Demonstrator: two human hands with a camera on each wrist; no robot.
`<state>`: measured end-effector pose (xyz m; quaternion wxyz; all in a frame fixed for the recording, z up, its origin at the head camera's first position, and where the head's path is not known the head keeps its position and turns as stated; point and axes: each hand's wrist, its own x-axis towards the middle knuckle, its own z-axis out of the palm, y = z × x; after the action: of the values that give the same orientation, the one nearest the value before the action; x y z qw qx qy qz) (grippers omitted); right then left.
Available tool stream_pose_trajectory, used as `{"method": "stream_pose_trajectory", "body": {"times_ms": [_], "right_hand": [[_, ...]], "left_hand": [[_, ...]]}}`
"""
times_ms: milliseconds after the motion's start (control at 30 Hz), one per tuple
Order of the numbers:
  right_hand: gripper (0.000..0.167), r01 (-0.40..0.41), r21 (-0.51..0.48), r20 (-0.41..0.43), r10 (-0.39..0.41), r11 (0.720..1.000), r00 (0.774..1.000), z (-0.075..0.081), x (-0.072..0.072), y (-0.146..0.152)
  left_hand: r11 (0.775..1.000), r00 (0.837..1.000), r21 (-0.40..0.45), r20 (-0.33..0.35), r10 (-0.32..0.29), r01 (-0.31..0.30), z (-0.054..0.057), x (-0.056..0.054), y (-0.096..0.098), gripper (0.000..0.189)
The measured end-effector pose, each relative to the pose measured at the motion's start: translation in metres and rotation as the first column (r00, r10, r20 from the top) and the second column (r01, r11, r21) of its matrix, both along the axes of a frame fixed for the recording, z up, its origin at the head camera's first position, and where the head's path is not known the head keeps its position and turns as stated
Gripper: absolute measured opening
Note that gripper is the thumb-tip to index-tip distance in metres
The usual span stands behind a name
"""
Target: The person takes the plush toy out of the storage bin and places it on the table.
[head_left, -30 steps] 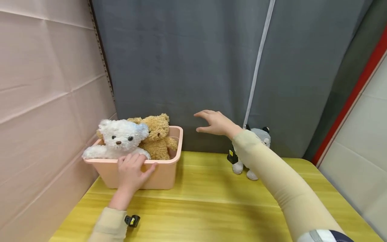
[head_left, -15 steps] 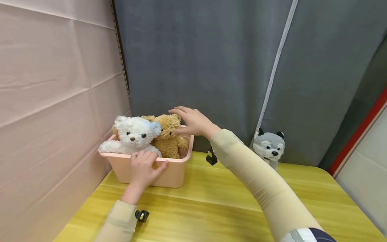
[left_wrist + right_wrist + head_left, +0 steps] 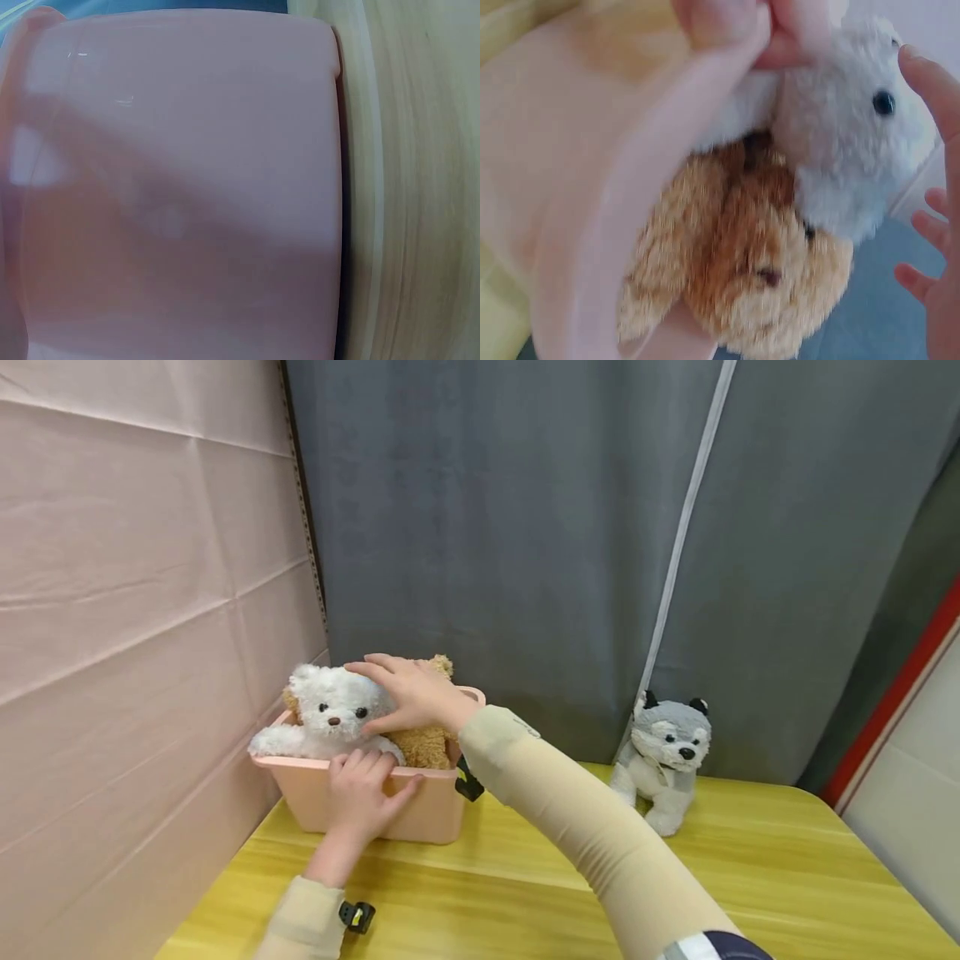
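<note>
Gripping the pink bin [image 3: 427, 817] by its rim [image 3: 300, 763] with our left hand [image 3: 362, 795], we are holding our right hand [image 3: 416, 695], fingers [image 3: 377, 673] loosely spread, beside the white bear [image 3: 333, 703].

Grey-and-white plush dog with black ears [image 3: 663, 768]: to your right, upright, near the back edge of the tabletop.
Glossy yellow wood-grain tabletop [image 3: 765, 868]: spread in front of you, its far right corner rounded.
Dark grey fabric curtain [image 3: 495, 527]: hangs facing you, with a thin white strip [image 3: 688, 510] slanting down it to the dog.
Creased pale pink cloth wall [image 3: 135, 618]: on your left.
Slanting red band [image 3: 898, 697]: far right, bordering a smooth white panel [image 3: 918, 768].
</note>
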<state>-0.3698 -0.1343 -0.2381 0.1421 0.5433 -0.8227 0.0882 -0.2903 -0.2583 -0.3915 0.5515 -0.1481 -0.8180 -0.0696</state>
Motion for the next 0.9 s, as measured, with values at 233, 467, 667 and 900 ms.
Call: {"method": "stream_pose_trajectory", "body": {"times_ms": [233, 467, 667, 900], "right_hand": [[0.09, -0.008, 0.019, -0.01, 0.008, 1.0, 1.0, -0.004, 0.008, -0.016], [0.093, 0.036, 0.03, -0.01, -0.036, 0.999, 0.999, -0.009, 0.016, -0.032], [0.093, 0.119, 0.045, -0.038, -0.118, 0.992, 0.992, -0.014, 0.02, -0.044], [0.1, 0.199, 0.029, -0.062, -0.197, 0.98, 0.978, -0.022, 0.021, -0.059]], "left_hand": [[1.0, 1.0, -0.005, -0.006, 0.0, 0.0, 0.001, -0.003, 0.001, 0.06], [1.0, 1.0, -0.005, -0.03, -0.003, 0.003, 0.001, -0.002, 0.001, 0.059], [1.0, 1.0, -0.011, -0.023, -0.012, 0.012, 0.0, -0.004, -0.001, 0.051], [1.0, 0.999, -0.001, -0.035, -0.017, 0.017, -0.003, -0.005, -0.003, 0.023]]}}
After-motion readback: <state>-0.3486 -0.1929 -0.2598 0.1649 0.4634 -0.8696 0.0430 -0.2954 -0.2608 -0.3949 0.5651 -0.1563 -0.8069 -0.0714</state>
